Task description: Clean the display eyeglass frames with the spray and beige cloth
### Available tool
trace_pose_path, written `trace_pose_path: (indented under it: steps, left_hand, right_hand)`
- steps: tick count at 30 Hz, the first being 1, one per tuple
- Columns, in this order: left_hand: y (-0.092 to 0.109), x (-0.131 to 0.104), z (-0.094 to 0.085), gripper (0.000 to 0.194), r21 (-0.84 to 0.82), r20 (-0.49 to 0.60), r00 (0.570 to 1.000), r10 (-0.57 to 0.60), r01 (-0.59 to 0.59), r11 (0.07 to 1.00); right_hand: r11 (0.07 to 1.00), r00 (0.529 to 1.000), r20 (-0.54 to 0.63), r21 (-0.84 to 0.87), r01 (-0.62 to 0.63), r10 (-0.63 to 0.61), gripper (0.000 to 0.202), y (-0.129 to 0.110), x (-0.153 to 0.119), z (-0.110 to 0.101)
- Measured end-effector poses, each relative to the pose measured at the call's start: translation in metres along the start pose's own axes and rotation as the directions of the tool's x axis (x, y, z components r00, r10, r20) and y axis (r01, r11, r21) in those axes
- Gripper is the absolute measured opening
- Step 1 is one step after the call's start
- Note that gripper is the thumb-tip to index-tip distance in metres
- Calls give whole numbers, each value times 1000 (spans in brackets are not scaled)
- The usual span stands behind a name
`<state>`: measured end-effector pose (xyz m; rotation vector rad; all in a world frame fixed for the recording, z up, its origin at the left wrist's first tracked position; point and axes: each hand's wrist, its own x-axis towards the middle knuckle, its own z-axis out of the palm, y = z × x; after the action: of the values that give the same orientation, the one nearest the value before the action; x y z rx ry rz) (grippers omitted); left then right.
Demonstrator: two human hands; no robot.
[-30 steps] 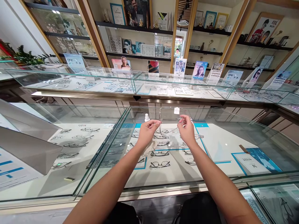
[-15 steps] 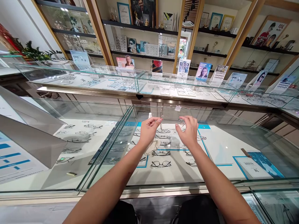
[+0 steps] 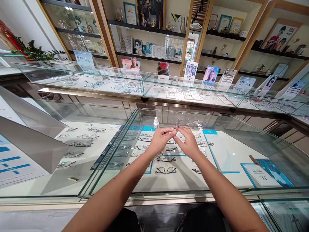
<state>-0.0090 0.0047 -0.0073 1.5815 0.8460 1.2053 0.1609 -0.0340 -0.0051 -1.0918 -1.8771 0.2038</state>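
Observation:
A pair of thin-rimmed eyeglasses (image 3: 178, 123) is held up edge-on above the glass display case, so little more than a narrow rim shows. My left hand (image 3: 160, 140) is closed, its thumb and fingertips pinching the glasses from the left. From the other side my right hand (image 3: 189, 142) meets it, thumb and fingers closed on the glasses as well. Just behind the left hand a small white bottle (image 3: 156, 123) stands upright. Under my hands, rows of glasses fill the case, among them a dark-framed pair (image 3: 166, 170) near the front.
A folded cardboard sign (image 3: 29, 151) leans in from the left. A brochure (image 3: 262, 175) lies to the right, and loose clear glasses (image 3: 195, 124) sit behind the right hand. A second glass counter (image 3: 142, 85) with upright cards runs across the back.
My right hand has moved left and closed onto the glasses. My left hand has carried them rightward and slightly lower, uncovering the white bottle.

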Motion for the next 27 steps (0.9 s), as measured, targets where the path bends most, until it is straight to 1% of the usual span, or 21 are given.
trace_pose_path:
  steps: [4, 6, 8, 10, 11, 13, 14, 15, 16, 18, 21, 23, 25, 27]
  left_hand:
    - [1, -2, 1, 34, 29, 8, 1000, 9, -9, 1000]
    - [3, -3, 0, 34, 97, 4, 999, 38, -38, 995]
    - [5, -3, -2, 34, 204, -32, 995, 98, -89, 975]
    - [7, -2, -7, 30, 327, -132, 974, 186, -134, 935]
    - [7, 0, -10, 27, 385, -202, 951, 232, -141, 912]
    - [4, 5, -19, 25, 468, -345, 888, 304, -119, 876]
    - [0, 8, -23, 29, 488, -399, 860, 317, -94, 868]
    - [-5, 12, -28, 37, 491, -439, 843, 312, -66, 869]
    - [-12, 16, -32, 46, 479, -464, 839, 285, -33, 877]
    - [-27, 25, -41, 60, 421, -472, 864, 177, 44, 906]
    - [-49, 36, -51, 66, 265, -409, 912, -29, 150, 952]
    - [-60, 40, -56, 60, 218, -351, 931, -99, 184, 958]
    - [-68, 42, -60, 46, 251, -308, 944, -118, 200, 947]
    - [-73, 42, -62, 31, 304, -292, 949, -120, 211, 929]
  right_hand:
    - [1000, 999, -31, -1, -22, 22, 28, 3, 0, 0]
    - [999, 998, -40, -19, -38, 37, 28, 5, 0, 0]
    - [998, 997, -55, -37, -57, 55, 29, 8, 0, 0]
    - [997, 995, -72, -43, -71, 68, 30, 11, 0, 0]
    - [996, 994, -79, -41, -78, 74, 31, 12, 0, 0]
    - [996, 993, -80, -30, -86, 84, 32, 13, 0, -1]
    - [995, 993, -80, -27, -91, 89, 33, 14, 0, -2]
    - [995, 992, -80, -27, -97, 94, 34, 15, 0, -2]
    - [994, 992, -80, -29, -102, 100, 35, 16, 0, -3]
    - [993, 991, -80, -34, -114, 111, 36, 17, 0, -4]
    - [992, 989, -81, -20, -123, 121, 36, 18, 0, -5]
    - [993, 989, -89, -2, -121, 120, 35, 17, 1, -6]
    - [993, 987, -103, 19, -120, 122, 33, 17, 1, -6]
    - [992, 985, -120, 34, -123, 126, 32, 15, 1, -7]
